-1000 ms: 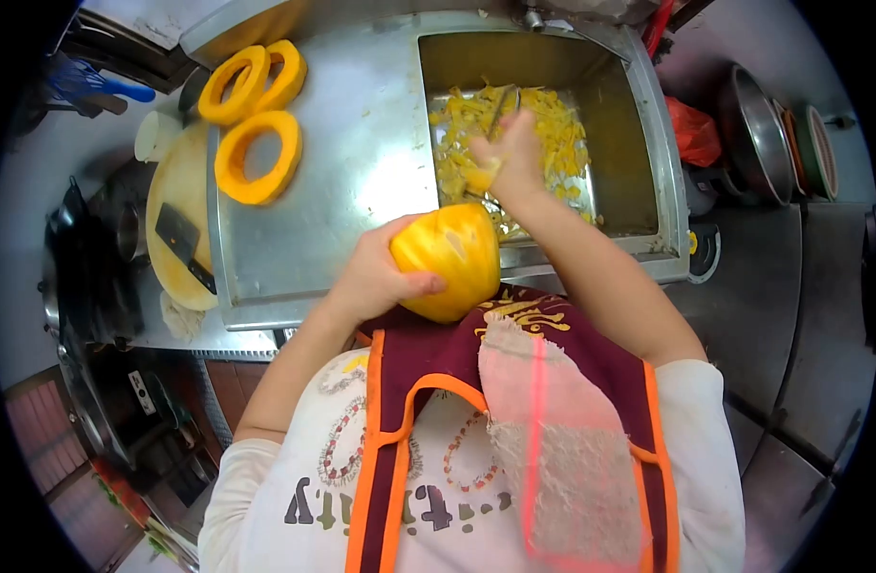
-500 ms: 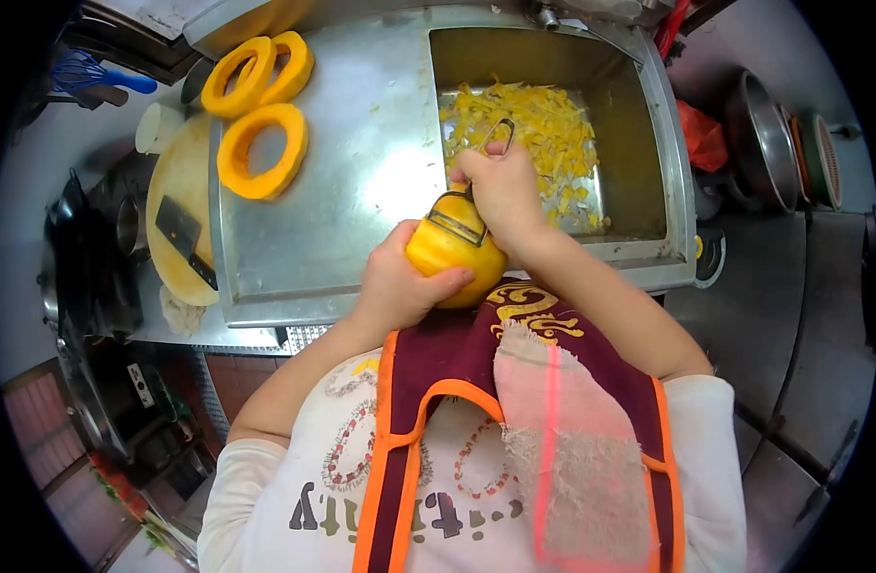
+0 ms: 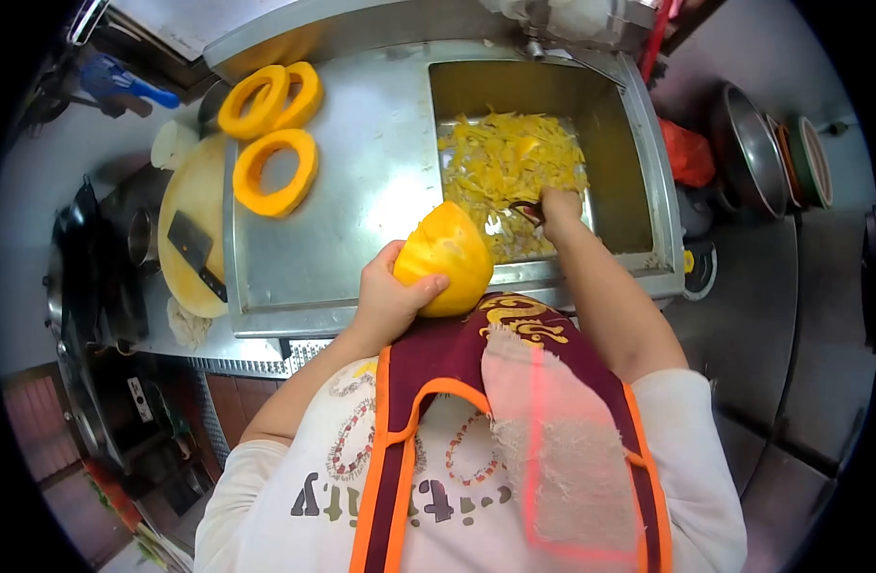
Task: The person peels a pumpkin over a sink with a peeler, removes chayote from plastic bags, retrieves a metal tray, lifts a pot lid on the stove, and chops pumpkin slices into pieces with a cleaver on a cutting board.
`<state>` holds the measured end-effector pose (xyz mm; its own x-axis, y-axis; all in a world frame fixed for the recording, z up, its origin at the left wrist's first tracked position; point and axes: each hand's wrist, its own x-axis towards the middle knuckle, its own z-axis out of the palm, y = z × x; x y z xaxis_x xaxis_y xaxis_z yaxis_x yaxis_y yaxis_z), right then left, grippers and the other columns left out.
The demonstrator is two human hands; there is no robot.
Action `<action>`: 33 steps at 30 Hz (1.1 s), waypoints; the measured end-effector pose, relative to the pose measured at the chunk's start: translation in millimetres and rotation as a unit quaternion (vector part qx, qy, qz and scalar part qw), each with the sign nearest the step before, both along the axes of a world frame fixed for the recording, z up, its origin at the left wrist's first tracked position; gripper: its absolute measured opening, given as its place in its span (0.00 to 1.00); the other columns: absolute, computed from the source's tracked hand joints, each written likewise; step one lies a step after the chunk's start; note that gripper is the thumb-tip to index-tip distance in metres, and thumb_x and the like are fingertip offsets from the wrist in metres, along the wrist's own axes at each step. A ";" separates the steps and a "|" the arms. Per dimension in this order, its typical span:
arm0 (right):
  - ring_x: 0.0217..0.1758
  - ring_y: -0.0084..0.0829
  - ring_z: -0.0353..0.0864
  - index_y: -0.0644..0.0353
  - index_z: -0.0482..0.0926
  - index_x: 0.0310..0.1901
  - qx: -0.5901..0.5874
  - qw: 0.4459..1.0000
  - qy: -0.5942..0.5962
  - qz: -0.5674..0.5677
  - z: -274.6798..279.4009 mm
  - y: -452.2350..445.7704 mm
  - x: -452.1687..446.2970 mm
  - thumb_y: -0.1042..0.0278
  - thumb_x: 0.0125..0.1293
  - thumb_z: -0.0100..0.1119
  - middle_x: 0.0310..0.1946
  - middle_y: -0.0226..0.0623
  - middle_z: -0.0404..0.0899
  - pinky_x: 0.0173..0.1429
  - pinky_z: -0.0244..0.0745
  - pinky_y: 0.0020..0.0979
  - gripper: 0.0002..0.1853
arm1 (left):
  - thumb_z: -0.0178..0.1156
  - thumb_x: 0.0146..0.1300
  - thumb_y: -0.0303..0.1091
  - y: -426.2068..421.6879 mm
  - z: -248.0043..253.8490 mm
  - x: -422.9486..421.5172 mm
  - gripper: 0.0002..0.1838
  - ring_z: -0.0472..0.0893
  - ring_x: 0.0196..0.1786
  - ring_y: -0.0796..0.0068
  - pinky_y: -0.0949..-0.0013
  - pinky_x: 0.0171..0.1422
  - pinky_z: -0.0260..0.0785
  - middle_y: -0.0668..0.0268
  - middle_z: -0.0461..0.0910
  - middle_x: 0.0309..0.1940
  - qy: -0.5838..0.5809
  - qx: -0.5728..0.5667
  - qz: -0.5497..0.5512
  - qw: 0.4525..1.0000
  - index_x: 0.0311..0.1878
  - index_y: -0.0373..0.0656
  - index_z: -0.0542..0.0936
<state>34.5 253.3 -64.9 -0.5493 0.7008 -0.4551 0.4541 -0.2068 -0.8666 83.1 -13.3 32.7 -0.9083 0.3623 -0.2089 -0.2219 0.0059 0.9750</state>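
My left hand [image 3: 392, 286] grips a yellow pumpkin piece [image 3: 448, 256] from its left side, holding it over the front edge of the sink unit, close to my apron. Its skin is largely peeled, and a rounded tip points away from me. Inside the sink [image 3: 619, 172], my right hand [image 3: 562, 210] is closed around a peeler [image 3: 528, 212], which is partly hidden by the fingers and apart from the pumpkin. Yellow peelings [image 3: 514, 153] cover much of the sink bottom just beyond that hand.
Several orange pumpkin rings [image 3: 309, 181] lie on the steel counter [image 3: 362, 143] at left. Farther left, a cleaver [image 3: 194, 248] rests on a round cutting board [image 3: 185, 277]. Metal bowls [image 3: 753, 143] and a red bag [image 3: 684, 153] stand right of the sink.
My right hand has moved the peeler off the pumpkin, to the right and down into the sink. My left hand still holds the pumpkin in nearly the same place.
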 end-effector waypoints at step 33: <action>0.24 0.31 0.74 0.72 0.64 0.40 -0.197 0.969 0.128 0.074 13.6 -47.4 -17.6 0.72 0.50 0.60 0.26 0.40 0.73 0.27 0.72 0.29 0.19 | 0.67 0.45 0.34 -36.5 -10.7 -42.7 0.24 0.76 0.39 0.78 0.73 0.46 0.70 0.66 0.78 0.36 -0.125 0.081 -0.100 0.984 0.45 0.33 0.76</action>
